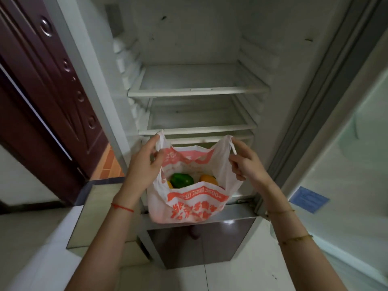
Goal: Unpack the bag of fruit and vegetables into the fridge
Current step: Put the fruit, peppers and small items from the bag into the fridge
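Observation:
A white plastic bag (193,208) with red print hangs in front of the open fridge (197,89). My left hand (144,164) grips its left handle and my right hand (245,162) pinches its right handle, so the mouth is spread wide. Inside lie a green pepper (181,180) and a yellow-orange fruit or pepper (209,180); another yellow piece (169,184) peeks out at the left. The fridge's glass shelves (197,91) hold nothing.
The fridge door (344,143) stands open at the right, with a blue label (308,199) on it. Below the bag is the dark lower fridge door (199,242). A dark red room door (48,87) is at the left, and the floor is pale tile.

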Motion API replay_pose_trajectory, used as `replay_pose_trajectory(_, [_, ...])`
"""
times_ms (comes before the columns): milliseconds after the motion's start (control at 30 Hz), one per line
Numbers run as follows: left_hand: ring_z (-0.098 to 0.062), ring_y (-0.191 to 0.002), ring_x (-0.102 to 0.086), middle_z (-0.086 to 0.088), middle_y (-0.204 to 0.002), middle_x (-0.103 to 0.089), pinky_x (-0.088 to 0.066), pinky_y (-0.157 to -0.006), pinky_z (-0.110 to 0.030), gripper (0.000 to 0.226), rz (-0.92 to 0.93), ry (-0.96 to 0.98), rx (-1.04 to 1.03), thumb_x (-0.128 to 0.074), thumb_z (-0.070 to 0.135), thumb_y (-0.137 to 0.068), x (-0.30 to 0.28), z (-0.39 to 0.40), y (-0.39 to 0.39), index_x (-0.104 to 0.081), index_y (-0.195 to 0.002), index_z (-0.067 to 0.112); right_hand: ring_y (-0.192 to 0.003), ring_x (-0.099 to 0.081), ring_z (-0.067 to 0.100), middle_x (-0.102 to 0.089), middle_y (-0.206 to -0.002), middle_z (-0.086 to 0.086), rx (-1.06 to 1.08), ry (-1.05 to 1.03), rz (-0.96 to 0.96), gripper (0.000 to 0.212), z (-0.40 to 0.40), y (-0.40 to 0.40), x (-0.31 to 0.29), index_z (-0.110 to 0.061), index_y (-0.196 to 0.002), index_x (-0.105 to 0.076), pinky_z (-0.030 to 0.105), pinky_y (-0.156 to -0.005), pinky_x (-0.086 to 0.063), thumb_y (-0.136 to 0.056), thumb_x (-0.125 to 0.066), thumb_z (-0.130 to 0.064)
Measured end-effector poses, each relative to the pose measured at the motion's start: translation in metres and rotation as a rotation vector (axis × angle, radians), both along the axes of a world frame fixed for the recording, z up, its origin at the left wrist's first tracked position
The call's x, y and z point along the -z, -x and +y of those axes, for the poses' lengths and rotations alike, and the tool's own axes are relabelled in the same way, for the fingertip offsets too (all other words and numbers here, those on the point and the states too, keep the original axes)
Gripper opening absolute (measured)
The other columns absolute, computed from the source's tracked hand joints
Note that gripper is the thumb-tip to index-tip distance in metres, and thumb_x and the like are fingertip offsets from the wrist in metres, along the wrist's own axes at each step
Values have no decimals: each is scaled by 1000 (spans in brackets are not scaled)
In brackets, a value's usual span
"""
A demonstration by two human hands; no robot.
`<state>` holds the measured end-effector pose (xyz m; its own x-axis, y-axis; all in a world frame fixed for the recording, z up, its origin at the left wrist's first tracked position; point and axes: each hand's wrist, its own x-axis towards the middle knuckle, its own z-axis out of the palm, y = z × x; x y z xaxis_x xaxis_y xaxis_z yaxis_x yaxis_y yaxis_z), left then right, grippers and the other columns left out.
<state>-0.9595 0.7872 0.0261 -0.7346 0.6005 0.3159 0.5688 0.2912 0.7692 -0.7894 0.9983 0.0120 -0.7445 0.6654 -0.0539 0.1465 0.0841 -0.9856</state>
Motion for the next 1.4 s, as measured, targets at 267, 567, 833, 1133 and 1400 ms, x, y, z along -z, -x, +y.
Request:
replay_pose_trajectory(267, [-11, -68, -59, 3, -73, -56, -38, -59, -11, 42, 62, 98, -92, -52, 23, -94, 12, -10, -18, -44, -136, 18, -88, -56, 15, -58, -106, 1, 231, -791, -266, 35, 6, 0, 22, -13, -125, -54, 25, -68, -47, -95, -55, -33])
replay_pose_trajectory(567, [-3, -70, -58, 7, -71, -56, -40, -60, -8, 41, 45, 79, -81, -53, 23, -94, 30, -17, -35, -46, -134, 21, -77, -57, 20, -60, -84, 1, -180, -1114, -111, 12, -22, 13, 45, -15, -88, -58, 37, -65, -50, -92, -60, -26])
replay_pose_trajectory(833, [-10, -96, -64, 1, -123, -61, -53, -85, -31, 44, 53, 97, -20, -51, 31, -94, 47, -21, -32, -43, -137, 26, -144, -26, 31, -27, -157, 11, -474, -935, -587, 74, -3, 28, 115, -21, -149, -31, 39, -116, -27, -84, -64, -28])
replay_pose_trajectory(1133, [2, -114, -48, 5, -133, -51, -33, -90, -1, 42, 52, 66, 0, -56, 17, -92, 48, -24, -47, -49, -134, 12, -137, -37, 32, -40, -149, 10, -511, -1013, -682, 64, 15, 29, 143, -16, -140, -44, 42, -112, -34, -83, -66, -37])
replay_pose_trajectory(1400, [6, -99, -51, 19, -120, -44, -37, -77, 2, 36, 53, 39, 53, -57, 15, -92, 45, -17, -52, -53, -128, 11, -116, -47, 29, -45, -139, 4, -565, -1032, -710, 68, -13, 37, 167, -21, -137, -45, 40, -95, -43, -79, -67, -49])
